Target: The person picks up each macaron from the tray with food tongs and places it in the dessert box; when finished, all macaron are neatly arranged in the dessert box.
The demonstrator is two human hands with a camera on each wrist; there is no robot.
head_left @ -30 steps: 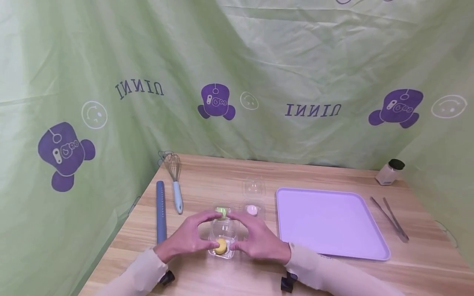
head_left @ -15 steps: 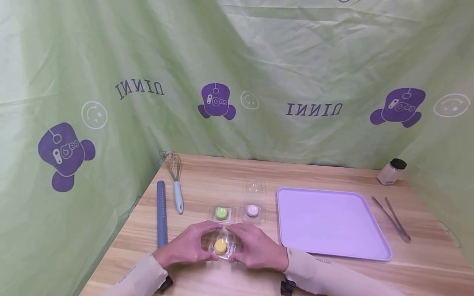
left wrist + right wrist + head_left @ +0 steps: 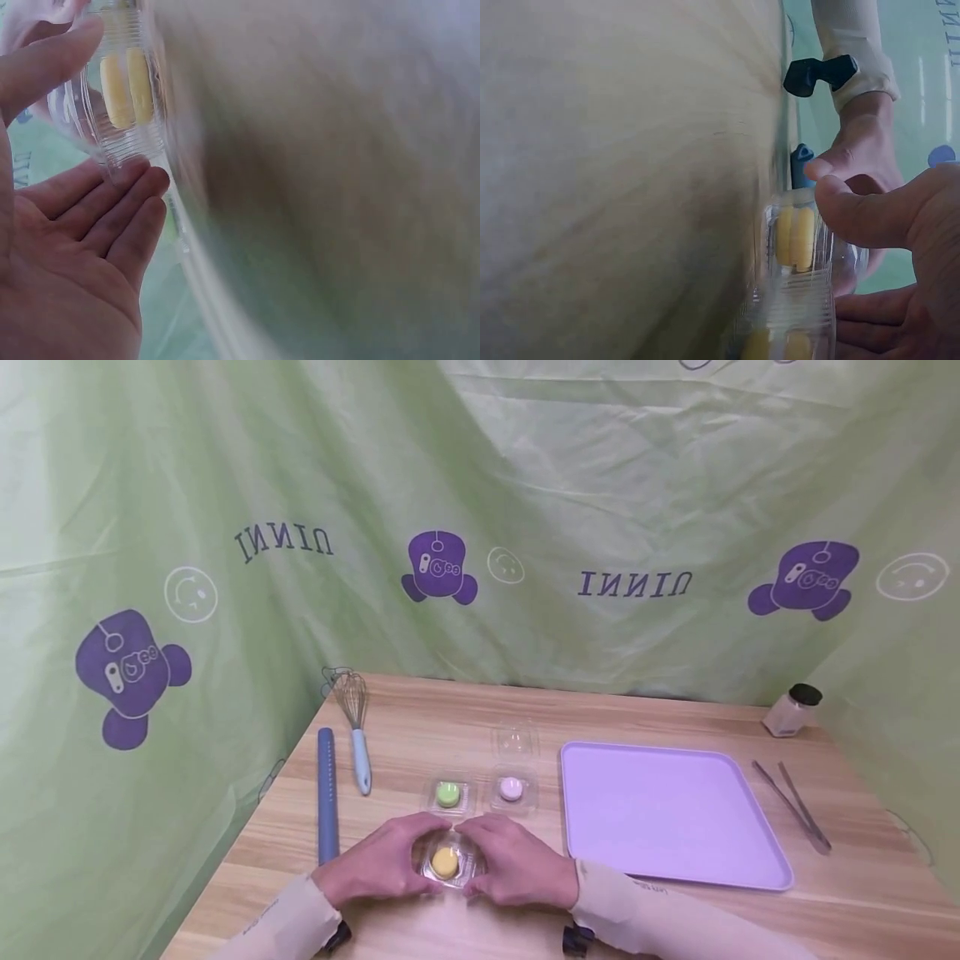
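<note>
A yellow macaron (image 3: 446,862) lies in a small clear plastic box (image 3: 468,870) near the table's front, with the lid down over it. The left hand (image 3: 386,860) holds the box from one side, thumb at the front and fingers at the back. Across from it, the right hand (image 3: 519,862) grips the other side in the same way. In the left wrist view the macaron (image 3: 126,88) shows side-on through the ribbed wall. Just behind stand a green macaron (image 3: 447,794) in a clear box and a pink macaron (image 3: 512,789) in another, whose lid (image 3: 516,739) stands open.
A purple tray (image 3: 671,814) lies to the right, with metal tongs (image 3: 793,806) beyond it and a dark-capped jar (image 3: 792,710) at the back right corner. On the left are a whisk (image 3: 358,735) and a blue bar-shaped tool (image 3: 327,793). Green cloth (image 3: 525,643) hangs behind the table.
The box's lid, raised at the back one second ago, has come down over the yellow macaron. Both hands moved slightly toward the front with it, uncovering the green macaron.
</note>
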